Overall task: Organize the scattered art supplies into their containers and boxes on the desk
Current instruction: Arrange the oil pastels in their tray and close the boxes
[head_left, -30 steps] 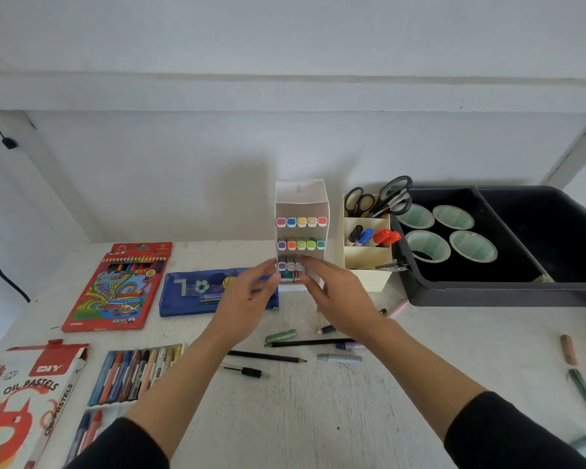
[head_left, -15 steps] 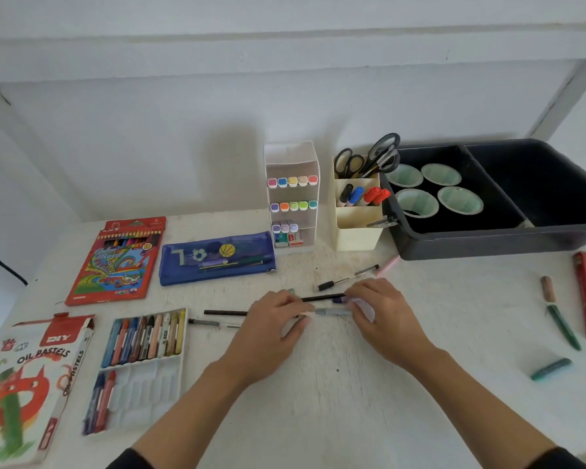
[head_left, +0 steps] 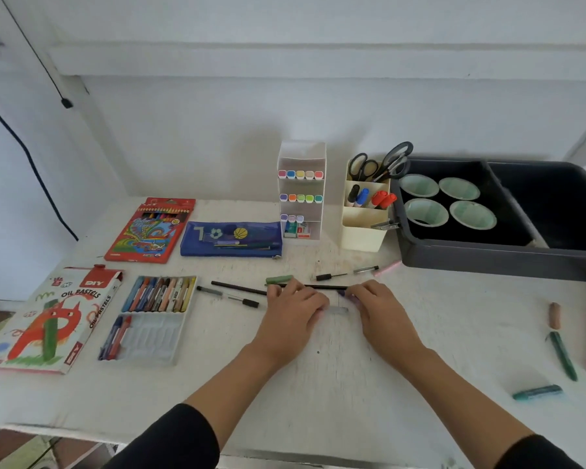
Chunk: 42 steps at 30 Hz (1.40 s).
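Observation:
My left hand (head_left: pixel 295 309) lies palm-down at the desk's middle, fingers curled over the left end of a grey marker (head_left: pixel 335 311) that lies flat. My right hand (head_left: pixel 376 309) is just right of it, fingertips closed on a purple marker (head_left: pixel 344 294) that is mostly hidden. A black pencil (head_left: pixel 239 288) and a green pastel (head_left: pixel 278 279) lie just beyond my knuckles. Behind them stands the white marker rack (head_left: pixel 301 157) with coloured marker ends in its shelves. The pastel tray (head_left: pixel 153 340) sits to the left, half filled.
Two pens (head_left: pixel 227 296) (head_left: pixel 345 273) and a pink pastel (head_left: pixel 388 268) lie loose. At the back are a cream pen holder (head_left: pixel 364 231), blue pencil case (head_left: pixel 230 238), pencil box (head_left: pixel 151 230) and black bin (head_left: pixel 501 262). Oil pastel box (head_left: pixel 48 319) at left; brown (head_left: pixel 554 319), green (head_left: pixel 562 355) and teal (head_left: pixel 537 392) pastels at right.
Both hands left the marker rack and came down to the loose markers at the desk's middle. My view tilted down. Over the last half second the hands barely moved.

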{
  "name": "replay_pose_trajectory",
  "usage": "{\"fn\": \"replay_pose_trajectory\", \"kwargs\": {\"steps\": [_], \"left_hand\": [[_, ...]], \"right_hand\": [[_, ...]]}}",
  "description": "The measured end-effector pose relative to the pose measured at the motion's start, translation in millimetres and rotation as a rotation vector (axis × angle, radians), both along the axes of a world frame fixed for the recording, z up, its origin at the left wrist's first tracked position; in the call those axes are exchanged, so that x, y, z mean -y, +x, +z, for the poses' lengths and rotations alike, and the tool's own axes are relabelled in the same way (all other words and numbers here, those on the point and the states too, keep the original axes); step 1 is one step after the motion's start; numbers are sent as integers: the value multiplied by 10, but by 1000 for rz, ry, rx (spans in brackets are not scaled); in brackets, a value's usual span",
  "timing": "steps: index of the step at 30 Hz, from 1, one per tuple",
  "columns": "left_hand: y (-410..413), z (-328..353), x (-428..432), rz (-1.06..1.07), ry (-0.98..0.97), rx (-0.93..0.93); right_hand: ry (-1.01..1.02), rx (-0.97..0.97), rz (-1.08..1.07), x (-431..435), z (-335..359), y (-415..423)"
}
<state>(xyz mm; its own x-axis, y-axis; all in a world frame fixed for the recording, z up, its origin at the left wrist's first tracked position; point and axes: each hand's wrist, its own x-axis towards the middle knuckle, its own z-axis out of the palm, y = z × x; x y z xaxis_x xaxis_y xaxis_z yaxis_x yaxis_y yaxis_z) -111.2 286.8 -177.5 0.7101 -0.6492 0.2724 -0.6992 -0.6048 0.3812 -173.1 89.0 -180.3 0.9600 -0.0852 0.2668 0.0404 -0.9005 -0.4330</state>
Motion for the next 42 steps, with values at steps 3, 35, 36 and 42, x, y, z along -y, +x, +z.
{"fn": "replay_pose_trajectory", "kwargs": {"steps": [3, 35, 36, 42], "left_hand": [[-91, -42, -84, 34, -32, -6], [262, 357, -2844, 585, -549, -404], [272, 335, -2849, 567, -530, -396], [312, 217, -2945, 445, -401, -303]], "right_hand": [[82, -30, -23, -23, -31, -34], [609, -175, 281, -3054, 294, 600], [591, -163, 284, -3101, 286, 592], [475, -104, 238, -3206, 223, 570]]}}
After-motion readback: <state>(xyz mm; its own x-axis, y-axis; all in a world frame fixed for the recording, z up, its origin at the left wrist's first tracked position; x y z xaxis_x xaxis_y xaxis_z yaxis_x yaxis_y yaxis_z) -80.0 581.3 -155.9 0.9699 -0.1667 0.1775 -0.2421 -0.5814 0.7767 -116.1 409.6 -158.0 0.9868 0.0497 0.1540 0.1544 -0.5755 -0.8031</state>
